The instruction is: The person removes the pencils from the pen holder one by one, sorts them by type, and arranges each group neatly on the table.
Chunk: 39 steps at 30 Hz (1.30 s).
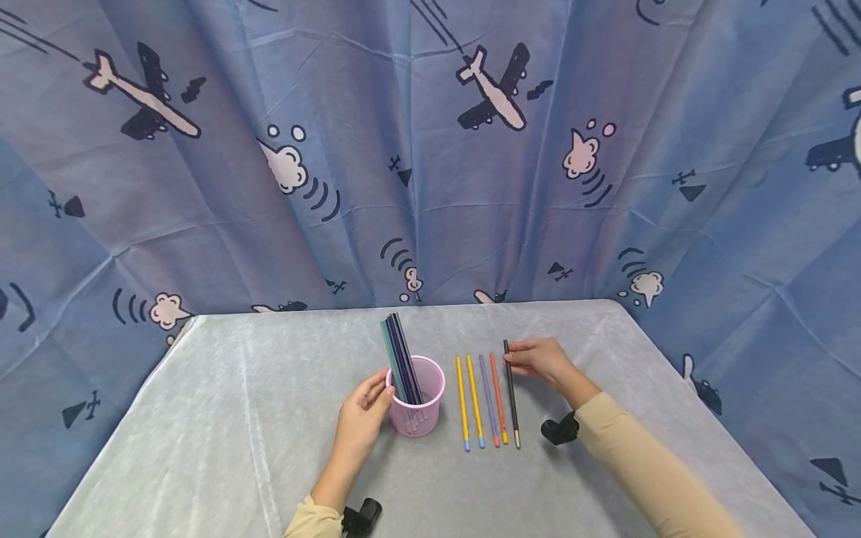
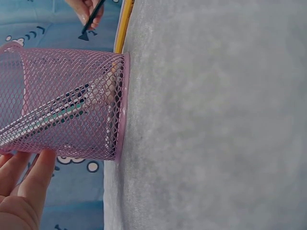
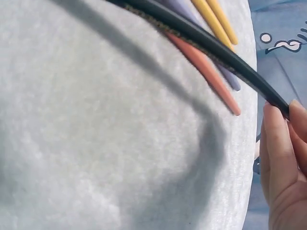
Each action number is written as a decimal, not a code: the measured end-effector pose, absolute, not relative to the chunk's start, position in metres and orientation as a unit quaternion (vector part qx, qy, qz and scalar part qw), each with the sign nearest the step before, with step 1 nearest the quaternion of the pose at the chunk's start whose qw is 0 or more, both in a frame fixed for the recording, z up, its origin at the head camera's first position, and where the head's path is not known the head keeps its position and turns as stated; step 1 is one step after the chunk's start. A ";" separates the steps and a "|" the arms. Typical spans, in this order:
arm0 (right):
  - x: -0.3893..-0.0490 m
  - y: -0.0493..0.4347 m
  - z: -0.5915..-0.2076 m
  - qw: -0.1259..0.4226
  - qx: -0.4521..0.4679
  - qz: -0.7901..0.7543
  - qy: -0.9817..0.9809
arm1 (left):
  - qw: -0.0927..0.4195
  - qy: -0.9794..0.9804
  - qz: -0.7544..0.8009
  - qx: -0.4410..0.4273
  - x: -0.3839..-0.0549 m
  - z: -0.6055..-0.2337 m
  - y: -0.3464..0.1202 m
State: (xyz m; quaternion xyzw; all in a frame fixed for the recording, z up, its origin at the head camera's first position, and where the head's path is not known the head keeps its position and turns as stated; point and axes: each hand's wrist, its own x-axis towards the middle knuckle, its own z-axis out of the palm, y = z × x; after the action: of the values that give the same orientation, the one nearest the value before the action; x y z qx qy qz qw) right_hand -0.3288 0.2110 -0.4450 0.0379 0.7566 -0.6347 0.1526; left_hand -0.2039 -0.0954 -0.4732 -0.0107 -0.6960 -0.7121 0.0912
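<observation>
A pink mesh pencil cup point(image 1: 425, 418) stands upright on the table, with several dark pencils point(image 1: 406, 366) and a teal one point(image 1: 391, 359) leaning in it. My left hand point(image 1: 359, 418) holds the cup by its left side, thumb near the rim; in the left wrist view its fingers point(image 2: 41, 179) touch the mesh. My right hand point(image 1: 541, 361) pinches a black pencil point(image 3: 206, 42) near its far end, the pencil's shadow falling apart from it on the cloth. Left of that pencil lie an orange-red pencil point(image 1: 497, 392), a purple pencil point(image 1: 488, 396) and two yellow pencils point(image 1: 474, 396), side by side.
A pale grey cloth covers the table point(image 1: 202, 433). Behind its far edge hangs a blue curtain point(image 1: 377, 187) printed with planes and clouds. Each wrist wears a black camera, one of them point(image 1: 560, 429) close to the table right of the pencils.
</observation>
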 end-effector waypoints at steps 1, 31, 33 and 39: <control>-0.329 0.211 -0.446 0.152 0.042 -0.634 0.757 | 0.090 -0.695 -0.714 -0.010 -0.204 -0.473 -0.095; -0.337 0.203 -0.467 0.160 0.107 -0.572 0.797 | 0.088 -0.695 -0.713 -0.009 -0.205 -0.475 -0.095; -0.337 0.201 -0.467 0.156 0.114 -0.567 0.800 | 0.089 -0.692 -0.716 -0.010 -0.205 -0.475 -0.096; -0.339 0.198 -0.469 0.138 0.107 -0.538 0.825 | 0.088 -0.691 -0.717 -0.011 -0.206 -0.476 -0.096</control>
State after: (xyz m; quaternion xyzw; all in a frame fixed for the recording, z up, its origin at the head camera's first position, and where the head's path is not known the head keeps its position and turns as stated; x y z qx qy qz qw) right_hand -0.3389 0.1985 -0.4689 0.1070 0.8248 -0.5378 0.1379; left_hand -0.2057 -0.0958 -0.4760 -0.0105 -0.6913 -0.7171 0.0882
